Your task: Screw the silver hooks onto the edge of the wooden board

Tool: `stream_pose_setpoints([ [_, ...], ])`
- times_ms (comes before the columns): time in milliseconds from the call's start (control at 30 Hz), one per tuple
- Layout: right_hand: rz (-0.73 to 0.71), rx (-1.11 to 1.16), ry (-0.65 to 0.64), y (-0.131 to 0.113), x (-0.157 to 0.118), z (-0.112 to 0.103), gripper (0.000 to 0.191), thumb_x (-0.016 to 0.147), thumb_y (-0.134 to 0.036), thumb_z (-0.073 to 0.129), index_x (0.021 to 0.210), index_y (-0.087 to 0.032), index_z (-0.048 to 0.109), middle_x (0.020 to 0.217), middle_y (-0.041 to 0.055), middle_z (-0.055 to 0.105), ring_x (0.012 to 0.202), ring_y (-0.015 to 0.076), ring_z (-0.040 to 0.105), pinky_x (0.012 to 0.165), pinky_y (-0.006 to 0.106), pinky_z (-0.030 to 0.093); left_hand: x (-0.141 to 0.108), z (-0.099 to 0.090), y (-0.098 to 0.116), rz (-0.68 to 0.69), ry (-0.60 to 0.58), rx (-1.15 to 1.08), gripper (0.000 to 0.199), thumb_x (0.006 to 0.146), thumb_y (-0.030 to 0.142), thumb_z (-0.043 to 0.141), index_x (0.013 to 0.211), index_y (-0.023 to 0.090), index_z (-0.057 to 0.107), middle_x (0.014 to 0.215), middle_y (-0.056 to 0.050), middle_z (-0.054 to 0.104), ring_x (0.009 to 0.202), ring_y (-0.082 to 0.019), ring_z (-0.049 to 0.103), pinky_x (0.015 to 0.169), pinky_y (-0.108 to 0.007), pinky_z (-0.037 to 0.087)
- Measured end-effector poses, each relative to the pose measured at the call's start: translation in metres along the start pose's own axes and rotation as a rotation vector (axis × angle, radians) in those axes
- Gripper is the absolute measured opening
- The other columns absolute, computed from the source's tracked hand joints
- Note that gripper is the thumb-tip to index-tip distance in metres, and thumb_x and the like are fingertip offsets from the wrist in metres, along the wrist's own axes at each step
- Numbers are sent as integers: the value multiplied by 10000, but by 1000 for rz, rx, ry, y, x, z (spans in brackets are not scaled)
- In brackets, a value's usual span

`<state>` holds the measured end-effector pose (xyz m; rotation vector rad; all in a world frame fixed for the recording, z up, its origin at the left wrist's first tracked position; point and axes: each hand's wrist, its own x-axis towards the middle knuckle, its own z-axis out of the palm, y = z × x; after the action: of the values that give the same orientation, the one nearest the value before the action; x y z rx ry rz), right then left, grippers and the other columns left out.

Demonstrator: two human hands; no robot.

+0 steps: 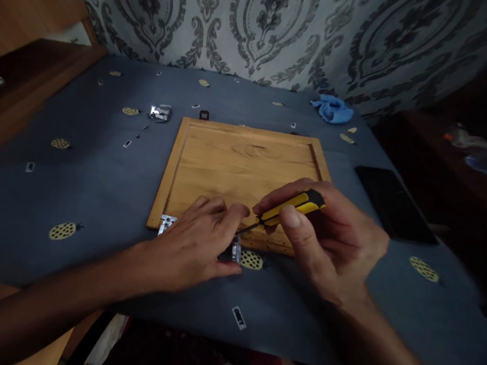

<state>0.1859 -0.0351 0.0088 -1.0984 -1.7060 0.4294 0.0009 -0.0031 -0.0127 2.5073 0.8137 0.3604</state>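
A wooden panel with a raised rim lies flat on the table. My right hand is closed around a yellow and black screwdriver, its shaft slanting down to the left. The tip meets a silver hinge at the panel's near edge. My left hand rests on the panel's near edge, thumb and fingers around that hinge, pressing it there. Left of it, another silver metal hinge shows at the near left corner, partly under my left hand.
Beyond the panel lie silver metal parts, a small black piece and a blue cloth. A black phone lies to the right on the blue patterned tablecloth. Tiny screws lie left of the panel.
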Motion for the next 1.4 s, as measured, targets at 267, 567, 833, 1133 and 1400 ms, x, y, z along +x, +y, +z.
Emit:
stream_pose_setpoints([
  [267, -52, 7, -129, -2, 5, -7, 161, 976, -360, 555, 966, -244, 666, 839, 36, 714, 769, 195, 686, 670, 341, 542, -2, 2, -3, -16, 3, -30, 565, 799, 357, 784, 1210, 219, 423, 1078, -84, 608, 1078, -319, 579, 901, -478, 499],
  [567, -93, -1, -195, 1, 7, -14, 150, 970, -333, 577, 1047, -250, 675, 905, 31, 745, 818, 186, 718, 706, 305, 564, 0, -1, 0, 11, 3, -19, 602, 768, 327, 823, 1185, 206, 406, 1060, -83, 631, 1083, -313, 588, 899, -459, 502],
  [833, -93, -28, -240, 1, 7, -17, 190, 982, -352, 560, 1113, -259, 661, 979, 41, 755, 855, 195, 730, 745, 318, 572, -2, 2, -3, 41, 40, -28, 595, 780, 326, 813, 1188, 213, 395, 1105, -88, 636, 1116, -307, 586, 922, -451, 486],
  [1133, -124, -5, -202, 3, 7, -11, 117, 974, -328, 588, 997, -234, 654, 883, 17, 714, 801, 167, 693, 700, 303, 535, -1, 0, -1, 37, 28, -18, 550, 787, 337, 808, 1141, 210, 407, 1058, -73, 634, 1086, -301, 589, 891, -436, 487],
  [1400, -138, 22, -136, 2, 3, -8, 83, 956, -212, 599, 1000, -215, 669, 899, 29, 707, 809, 160, 684, 697, 310, 531, -1, 0, -2, 36, 15, 1, 546, 808, 364, 787, 1162, 197, 407, 1034, -74, 637, 1079, -302, 581, 886, -429, 474],
])
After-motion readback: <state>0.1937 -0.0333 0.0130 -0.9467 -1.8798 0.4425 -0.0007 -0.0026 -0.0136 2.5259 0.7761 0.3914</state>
